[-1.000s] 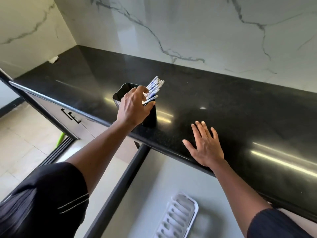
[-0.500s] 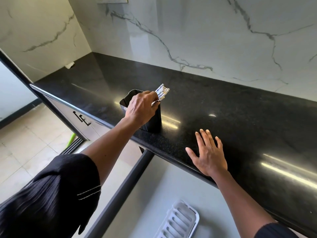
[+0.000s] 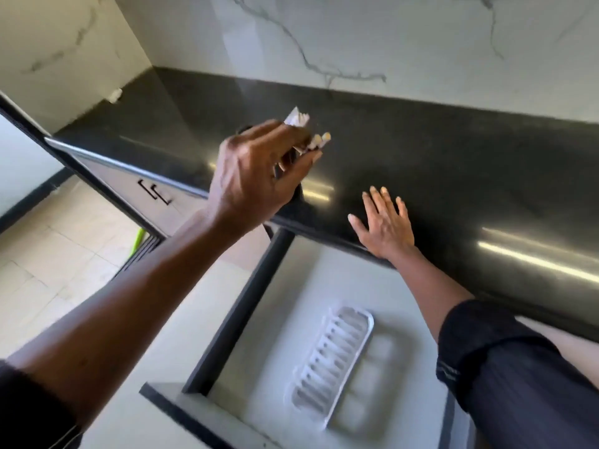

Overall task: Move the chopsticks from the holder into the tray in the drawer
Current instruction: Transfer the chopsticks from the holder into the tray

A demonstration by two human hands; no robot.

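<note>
My left hand (image 3: 256, 176) is closed around a bundle of white chopsticks (image 3: 309, 134), whose top ends stick out past my fingers. The hand is raised above the black counter (image 3: 453, 150) and hides nearly all of the dark holder; only a sliver of it (image 3: 296, 194) shows under my fingers. My right hand (image 3: 385, 225) lies flat, fingers spread, on the counter's front edge. Below it the drawer (image 3: 275, 319) is pulled out, and a white slotted tray (image 3: 334, 354) lies on its pale floor with nothing in it.
A marble wall backs the counter and meets a side wall at the left corner, where a small white object (image 3: 115, 94) lies. Cabinet fronts with black handles (image 3: 155, 192) run left below the counter. A green stick (image 3: 137, 239) leans near the tiled floor.
My left hand has lifted, bringing the chopsticks up out of the holder. The view has tilted down, showing more of the drawer and tray. My right hand has stayed flat on the counter.
</note>
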